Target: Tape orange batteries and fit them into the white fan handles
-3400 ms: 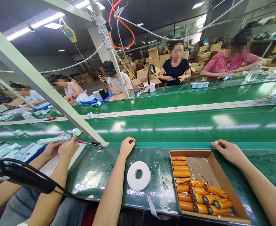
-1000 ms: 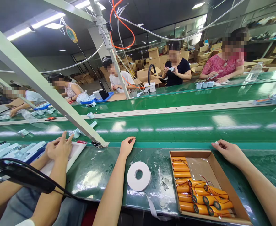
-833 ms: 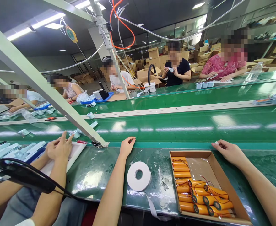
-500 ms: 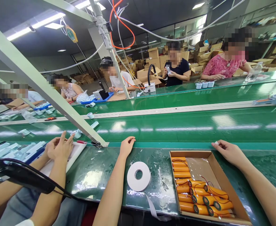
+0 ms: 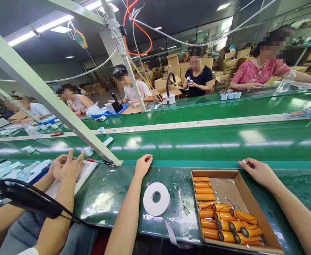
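My left hand (image 5: 144,165) rests at the near edge of the green belt, its fingers curled together. Whatever may be inside them is hidden. Over to the right, my right hand (image 5: 258,171) lies at the same edge, thumb and fingers pinching a small white piece (image 5: 244,161). Between my forearms a roll of white tape (image 5: 148,200) lies flat on the bench, its loose end hanging over the front edge. Beside it stands an open cardboard box (image 5: 247,193) with several orange wired battery cells (image 5: 225,216), nearer my right hand.
A green conveyor belt (image 5: 197,140) runs across, carrying pale blue parts (image 5: 108,141). At left, a co-worker's hands (image 5: 69,166) are beside a slanted metal post (image 5: 65,106) and a black cable bundle (image 5: 30,198). Several people sit across the belt.
My hands have not visibly moved. Pale blue parts near the post have shifted slightly right. Across the belt, the person in pink has stretched an arm out to the right.
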`<act>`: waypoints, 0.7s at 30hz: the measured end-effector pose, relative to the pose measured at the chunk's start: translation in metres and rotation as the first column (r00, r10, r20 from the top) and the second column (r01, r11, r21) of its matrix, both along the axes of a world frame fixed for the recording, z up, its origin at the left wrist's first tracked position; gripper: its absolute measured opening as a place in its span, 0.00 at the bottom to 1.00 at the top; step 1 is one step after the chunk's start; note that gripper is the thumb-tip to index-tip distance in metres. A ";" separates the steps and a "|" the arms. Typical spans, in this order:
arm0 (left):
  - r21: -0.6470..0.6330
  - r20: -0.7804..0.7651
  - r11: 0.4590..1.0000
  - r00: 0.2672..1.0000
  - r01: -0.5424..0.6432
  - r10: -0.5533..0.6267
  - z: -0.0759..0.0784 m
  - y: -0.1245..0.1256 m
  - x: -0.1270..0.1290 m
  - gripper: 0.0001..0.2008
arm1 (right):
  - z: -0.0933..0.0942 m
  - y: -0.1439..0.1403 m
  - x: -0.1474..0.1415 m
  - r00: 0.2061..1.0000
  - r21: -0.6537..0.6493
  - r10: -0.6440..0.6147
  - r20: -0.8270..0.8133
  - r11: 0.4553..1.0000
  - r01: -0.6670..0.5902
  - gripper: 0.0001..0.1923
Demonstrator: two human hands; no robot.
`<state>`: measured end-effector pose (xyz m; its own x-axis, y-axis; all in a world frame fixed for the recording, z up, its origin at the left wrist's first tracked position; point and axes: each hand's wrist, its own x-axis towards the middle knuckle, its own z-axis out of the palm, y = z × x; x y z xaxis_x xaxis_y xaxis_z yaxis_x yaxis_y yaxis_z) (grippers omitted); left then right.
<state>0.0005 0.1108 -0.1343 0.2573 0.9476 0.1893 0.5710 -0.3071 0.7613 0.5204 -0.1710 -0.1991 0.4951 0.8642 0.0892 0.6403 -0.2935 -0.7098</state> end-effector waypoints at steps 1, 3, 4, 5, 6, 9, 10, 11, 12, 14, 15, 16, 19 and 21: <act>0.001 -0.002 1.000 1.000 -0.002 0.002 0.000 0.000 0.000 0.15 | 0.000 0.000 0.000 1.000 0.004 0.002 0.002 1.000 -0.002 0.32; 0.003 -0.006 1.000 1.000 -0.005 0.005 0.000 0.000 0.000 0.15 | 0.002 0.000 -0.001 1.000 0.011 0.006 0.002 1.000 -0.006 0.32; 0.004 -0.009 1.000 1.000 -0.006 0.006 0.001 0.000 0.001 0.14 | 0.003 0.000 -0.002 1.000 0.011 0.006 0.000 1.000 -0.006 0.32; 0.004 -0.012 1.000 1.000 -0.007 0.007 0.001 0.000 0.001 0.14 | 0.004 0.001 -0.002 1.000 0.007 0.004 -0.002 1.000 -0.004 0.32; 0.004 -0.016 1.000 1.000 -0.009 0.010 0.001 0.000 0.001 0.14 | 0.005 0.001 -0.003 1.000 0.001 0.000 -0.003 1.000 0.000 0.33; 0.006 -0.027 1.000 1.000 -0.017 0.017 0.002 -0.001 0.001 0.14 | 0.007 0.001 -0.004 1.000 -0.018 -0.010 -0.002 1.000 0.010 0.33; 0.007 -0.030 1.000 0.999 -0.019 0.019 0.002 -0.001 0.001 0.13 | 0.007 0.000 -0.004 1.000 -0.024 -0.012 -0.001 1.000 0.012 0.33; 0.009 -0.032 1.000 0.999 -0.020 0.020 0.002 -0.001 0.001 0.13 | 0.007 0.000 -0.003 1.000 -0.028 -0.012 -0.002 1.000 0.012 0.33; 0.011 -0.034 1.000 0.999 -0.020 0.021 0.003 -0.002 0.001 0.13 | 0.006 0.000 -0.003 1.000 -0.031 -0.011 -0.004 0.999 0.011 0.33; 0.015 -0.038 1.000 0.999 -0.022 0.022 0.003 -0.001 0.001 0.13 | 0.004 0.000 -0.002 1.000 -0.025 -0.008 -0.011 1.000 0.008 0.33; 0.017 -0.040 1.000 0.999 -0.023 0.023 0.003 -0.001 0.001 0.13 | 0.003 0.000 -0.001 1.000 -0.017 -0.006 -0.014 1.000 0.005 0.33; 0.020 -0.041 1.000 0.999 -0.023 0.024 0.003 -0.001 0.001 0.13 | 0.003 -0.001 -0.001 1.000 -0.011 -0.004 -0.016 1.000 0.003 0.32; 0.029 -0.041 0.999 0.999 -0.019 0.020 0.003 0.000 0.001 0.12 | 0.002 -0.001 -0.001 1.000 -0.009 -0.009 -0.017 1.000 0.009 0.32; 0.036 -0.039 0.999 0.999 -0.013 0.014 0.003 0.000 0.001 0.12 | 0.001 0.000 -0.001 1.000 -0.017 -0.014 -0.019 1.000 0.014 0.32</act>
